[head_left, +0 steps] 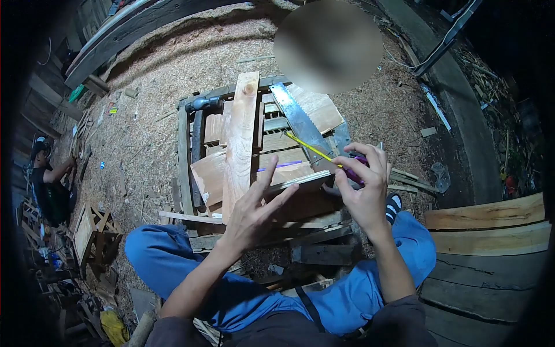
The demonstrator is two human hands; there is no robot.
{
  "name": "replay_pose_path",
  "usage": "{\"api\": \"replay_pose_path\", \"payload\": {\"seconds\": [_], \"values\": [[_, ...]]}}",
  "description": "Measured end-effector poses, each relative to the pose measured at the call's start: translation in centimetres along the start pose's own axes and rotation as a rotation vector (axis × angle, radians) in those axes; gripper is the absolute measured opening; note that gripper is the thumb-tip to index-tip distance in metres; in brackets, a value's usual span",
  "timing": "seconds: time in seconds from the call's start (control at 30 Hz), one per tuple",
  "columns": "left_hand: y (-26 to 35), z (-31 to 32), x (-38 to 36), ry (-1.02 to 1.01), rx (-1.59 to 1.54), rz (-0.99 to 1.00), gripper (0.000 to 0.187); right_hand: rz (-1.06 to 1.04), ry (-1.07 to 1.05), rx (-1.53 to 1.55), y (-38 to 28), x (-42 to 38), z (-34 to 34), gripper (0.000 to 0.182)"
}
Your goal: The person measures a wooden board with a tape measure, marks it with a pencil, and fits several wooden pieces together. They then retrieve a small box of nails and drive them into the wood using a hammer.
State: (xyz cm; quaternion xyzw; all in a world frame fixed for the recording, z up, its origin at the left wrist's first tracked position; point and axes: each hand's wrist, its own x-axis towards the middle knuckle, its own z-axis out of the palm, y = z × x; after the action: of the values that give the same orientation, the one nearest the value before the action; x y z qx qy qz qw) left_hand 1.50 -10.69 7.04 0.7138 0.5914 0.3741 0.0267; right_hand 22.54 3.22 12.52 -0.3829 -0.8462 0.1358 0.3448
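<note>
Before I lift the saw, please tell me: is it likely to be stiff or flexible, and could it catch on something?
The saw will probably flex somewhat, since its metal blade looks thin and broad. Its toothed edge may catch on the pale board beside it.

A loose layer of pale, curled wood shavings (156,144) covered the floor across the middle of the frame. A long, thick, weathered timber beam (144,28) crossed the upper left, with a dark vertical-plank wooden wall (36,101) at the left. A grey, smooth-faced strip of kerb (457,110) ran down the right side, and broad, dark-grey wooden planks (468,289) filled the lower right. Cold white light brightened the centre, leaving the corners nearly black.
</note>
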Motion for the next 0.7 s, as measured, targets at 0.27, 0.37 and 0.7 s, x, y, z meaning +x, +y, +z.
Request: {"api": "replay_pose_path", "payload": {"seconds": [0.27,0.37,0.7], "values": [[0.3,-1.4,0.7,-0.103,-0.086,-0.056,0.056,-0.014,-0.037,0.071,1.0,-0.8,0.7,0.015],[-0.2,-2.0,0.4,-0.083,-0.233,-0.124,0.062,-0.053,-0.061,0.051,0.9,-0.8,0.4,0.023],[-3.4,-6.6,0.5,0.241,-0.057,-0.224,0.062,-0.126,-0.182,0.135,0.8,-1.1,1.6,0.042]]}}
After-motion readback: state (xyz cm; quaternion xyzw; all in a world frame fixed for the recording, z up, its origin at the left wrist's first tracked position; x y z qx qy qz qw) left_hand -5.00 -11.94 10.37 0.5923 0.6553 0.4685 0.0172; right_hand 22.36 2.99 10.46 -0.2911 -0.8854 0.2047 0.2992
